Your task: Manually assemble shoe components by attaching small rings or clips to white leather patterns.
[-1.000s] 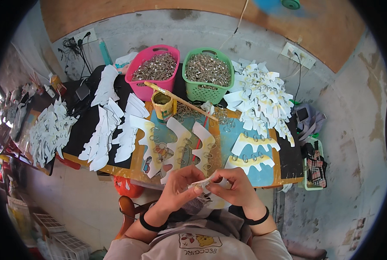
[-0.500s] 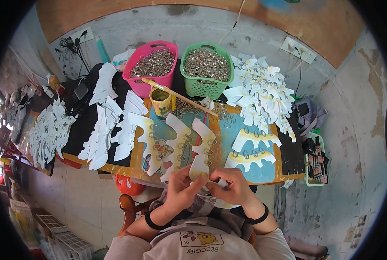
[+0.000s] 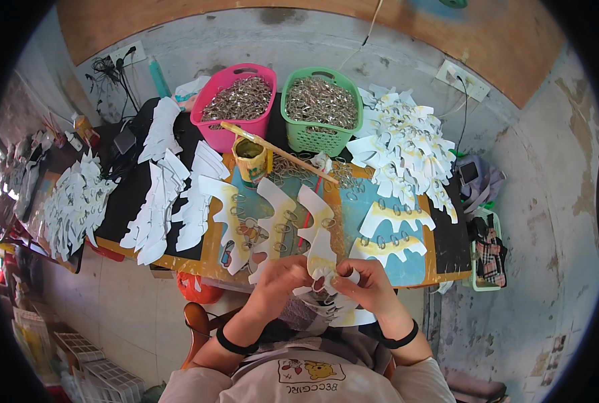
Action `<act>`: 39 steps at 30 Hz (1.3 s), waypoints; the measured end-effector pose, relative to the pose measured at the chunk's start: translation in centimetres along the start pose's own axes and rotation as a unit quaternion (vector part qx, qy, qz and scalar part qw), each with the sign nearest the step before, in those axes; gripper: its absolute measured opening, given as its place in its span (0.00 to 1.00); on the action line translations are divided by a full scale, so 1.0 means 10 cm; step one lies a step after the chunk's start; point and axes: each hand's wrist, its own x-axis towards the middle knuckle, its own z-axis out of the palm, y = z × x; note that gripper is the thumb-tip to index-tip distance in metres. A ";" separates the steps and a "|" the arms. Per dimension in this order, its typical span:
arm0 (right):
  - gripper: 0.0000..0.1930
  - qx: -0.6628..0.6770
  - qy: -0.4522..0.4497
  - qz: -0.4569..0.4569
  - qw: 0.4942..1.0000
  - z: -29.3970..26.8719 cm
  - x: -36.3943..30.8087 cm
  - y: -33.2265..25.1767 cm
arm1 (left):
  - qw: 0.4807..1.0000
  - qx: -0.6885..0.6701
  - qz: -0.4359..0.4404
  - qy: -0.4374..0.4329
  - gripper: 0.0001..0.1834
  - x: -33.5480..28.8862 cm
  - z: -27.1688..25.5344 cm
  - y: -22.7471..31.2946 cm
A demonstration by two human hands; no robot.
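A white curved piece (image 3: 321,242) with a notched edge, yellowish glue and metal rings lies at the table's front edge, its near end between my hands. My right hand (image 3: 368,287) pinches that end. My left hand (image 3: 277,285) is closed beside it, fingertips together; what they hold is too small to make out. Two similar white pieces with rings, a middle one (image 3: 272,215) and a left one (image 3: 224,225), lie alongside. Below my hands, more white pieces (image 3: 352,317) rest on my lap. A glue can (image 3: 250,164) with a wooden stick (image 3: 279,151) across it stands behind.
A pink basket (image 3: 231,127) and a green basket (image 3: 321,138) hold metal rings at the back. A heap of glued white pieces (image 3: 403,141) is at right, above two separate ringed pieces (image 3: 393,218). Stacks of white pieces (image 3: 157,208) and a pile (image 3: 78,201) lie left.
My left fingers have lifted away from the piece's near end and curled. My right hand has turned slightly and still pinches it, and the end has folded between my hands.
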 end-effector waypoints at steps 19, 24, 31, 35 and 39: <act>0.17 -0.380 0.140 -0.377 0.833 0.02 0.06 -0.36 | 0.877 0.476 0.045 0.043 0.09 0.08 0.17 0.18; 0.13 -0.216 0.057 -0.178 0.958 -0.05 0.02 -0.35 | 0.928 0.365 0.053 0.053 0.10 0.13 0.15 0.10; 0.11 0.127 0.215 0.024 0.968 -0.23 -0.38 0.03 | 0.876 0.471 -0.097 -0.049 0.32 0.17 0.35 0.12; 0.12 0.224 0.281 0.006 0.933 -0.32 -0.69 0.25 | 0.788 0.616 0.000 -0.024 0.38 0.20 0.44 -0.24; 0.06 0.191 0.360 -0.011 0.913 -0.48 -1.08 0.68 | 0.726 0.682 0.075 -0.048 0.36 0.32 0.59 -0.58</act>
